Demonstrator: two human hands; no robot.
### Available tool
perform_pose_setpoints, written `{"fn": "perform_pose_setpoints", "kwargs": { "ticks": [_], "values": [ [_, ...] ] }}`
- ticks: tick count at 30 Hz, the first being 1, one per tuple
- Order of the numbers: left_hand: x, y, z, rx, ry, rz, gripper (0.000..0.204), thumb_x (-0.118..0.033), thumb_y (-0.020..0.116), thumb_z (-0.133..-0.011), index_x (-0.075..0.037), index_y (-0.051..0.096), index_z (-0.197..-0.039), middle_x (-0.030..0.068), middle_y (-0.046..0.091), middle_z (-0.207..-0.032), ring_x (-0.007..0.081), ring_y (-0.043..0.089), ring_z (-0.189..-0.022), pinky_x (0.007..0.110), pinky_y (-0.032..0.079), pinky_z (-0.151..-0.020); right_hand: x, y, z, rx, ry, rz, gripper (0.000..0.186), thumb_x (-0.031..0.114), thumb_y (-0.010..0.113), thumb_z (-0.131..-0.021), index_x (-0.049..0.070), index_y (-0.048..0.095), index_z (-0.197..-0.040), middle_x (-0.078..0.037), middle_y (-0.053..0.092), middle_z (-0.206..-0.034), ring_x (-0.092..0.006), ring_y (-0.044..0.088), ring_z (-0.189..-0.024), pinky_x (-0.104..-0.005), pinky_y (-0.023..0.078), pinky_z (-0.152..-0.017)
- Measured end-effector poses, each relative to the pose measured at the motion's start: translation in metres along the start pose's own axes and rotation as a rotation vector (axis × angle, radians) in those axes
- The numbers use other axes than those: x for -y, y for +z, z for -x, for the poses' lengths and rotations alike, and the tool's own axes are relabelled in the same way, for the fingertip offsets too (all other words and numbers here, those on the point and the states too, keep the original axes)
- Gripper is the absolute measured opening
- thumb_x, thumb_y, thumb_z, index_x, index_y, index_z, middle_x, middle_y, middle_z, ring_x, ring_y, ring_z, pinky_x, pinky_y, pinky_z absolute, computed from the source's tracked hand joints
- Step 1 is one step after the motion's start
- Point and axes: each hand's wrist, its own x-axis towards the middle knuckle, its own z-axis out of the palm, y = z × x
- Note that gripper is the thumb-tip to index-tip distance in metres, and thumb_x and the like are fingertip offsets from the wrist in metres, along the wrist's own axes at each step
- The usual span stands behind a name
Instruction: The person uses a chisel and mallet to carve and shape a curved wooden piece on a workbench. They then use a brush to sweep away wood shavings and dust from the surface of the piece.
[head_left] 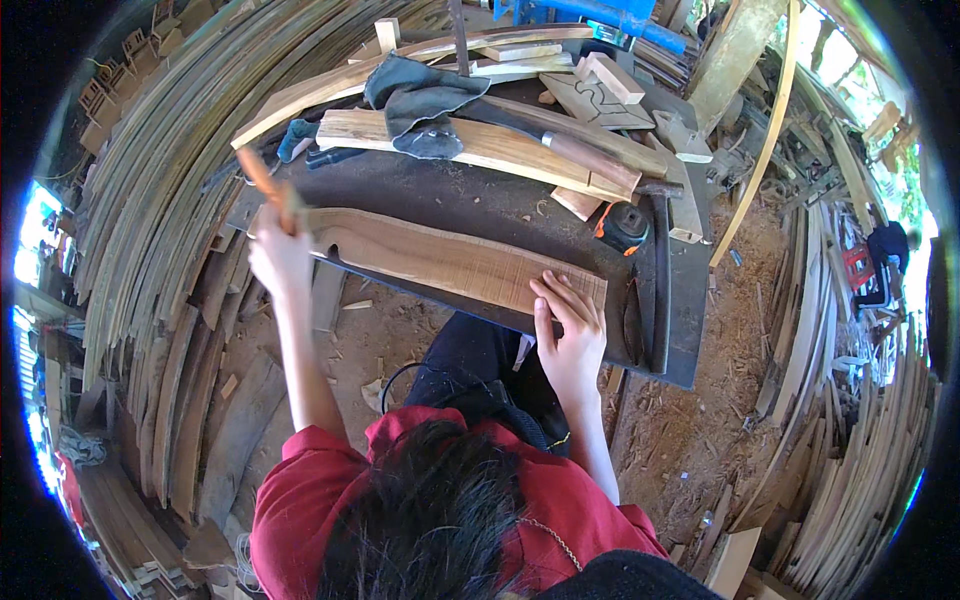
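A long wooden board (430, 256) with one wavy edge lies across the near side of a dark worktable (440, 190). My right hand (570, 318) rests on the board's right end, fingers stretched out over its face and thumb at the near side. At the other end, my left hand (278, 250) is closed round an orange-brown, stick-like wooden tool (266, 185), raised by the board's left tip. Motion smears the tool, so its exact kind cannot be made out. A small dark notch shows in the board close to that end.
Behind the board lie a thick wooden piece (390, 135), a dark cloth (420, 100), a wooden-handled tool (590, 160) and a black-and-orange tape measure (622, 226). A dark metal bar (661, 290) runs along the table's right side. Stacked planks (190, 190) fill the left; wood shavings litter the floor.
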Motion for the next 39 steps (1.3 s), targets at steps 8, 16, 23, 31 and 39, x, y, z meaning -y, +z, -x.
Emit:
{"fn": "perform_pose_setpoints", "kwargs": {
  "ticks": [8,16,23,31,39],
  "values": [
    [0.085,-0.001,-0.034,-0.281,-0.133,0.026,0.034,-0.032,0.062,-0.085,-0.01,0.055,-0.11,0.015,0.067,-0.083,0.0316,0.067,-0.074,0.043,0.052,-0.064,-0.001,-0.001,0.002,0.016,-0.022,0.001,0.024,0.019,0.064,-0.083,0.009,0.067,-0.104,-0.007,0.065,-0.113,-0.0245,0.059,-0.108,-0.0369,0.043,-0.089],
    [0.131,0.057,-0.02,-0.337,-0.234,0.824,0.04,-0.025,0.059,-0.092,-0.005,0.048,-0.125,0.0114,0.062,-0.109,0.0187,0.061,-0.094,0.032,0.048,-0.078,-0.002,-0.007,0.005,0.078,-0.061,0.021,0.04,0.03,0.07,-0.078,0.01,0.064,-0.112,-0.008,0.062,-0.118,-0.026,0.056,-0.111,-0.039,0.043,-0.09],
    [0.145,0.067,-0.013,-0.103,-0.255,0.918,0.047,-0.028,0.059,-0.092,-0.011,0.041,-0.132,0.0082,0.052,-0.119,0.0193,0.056,-0.102,0.034,0.054,-0.075,0.004,-0.011,0.016,0.107,-0.078,0.089,0.042,0.03,0.069,-0.078,0.011,0.062,-0.115,-0.006,0.061,-0.119,-0.0247,0.056,-0.111,-0.0379,0.042,-0.09],
    [0.119,0.043,-0.003,-0.15,-0.259,0.944,0.046,-0.028,0.058,-0.092,-0.009,0.043,-0.131,0.0097,0.052,-0.121,0.0207,0.055,-0.103,0.038,0.053,-0.082,0.001,-0.009,0.031,0.05,-0.121,0.2,0.036,0.025,0.067,-0.079,0.013,0.063,-0.113,-0.002,0.062,-0.119,-0.019,0.059,-0.108,-0.0346,0.043,-0.088],
    [0.098,-0.001,-0.006,-0.238,-0.157,0.96,0.041,-0.024,0.058,-0.093,-0.003,0.046,-0.126,0.011,0.057,-0.113,0.0183,0.055,-0.1,0.034,0.048,-0.083,0.009,-0.032,0.007,0.047,-0.172,0.272,0.03,0.021,0.068,-0.077,0.011,0.064,-0.105,-0.002,0.067,-0.107,-0.0172,0.063,-0.099,-0.0334,0.043,-0.082]
  ]
}}
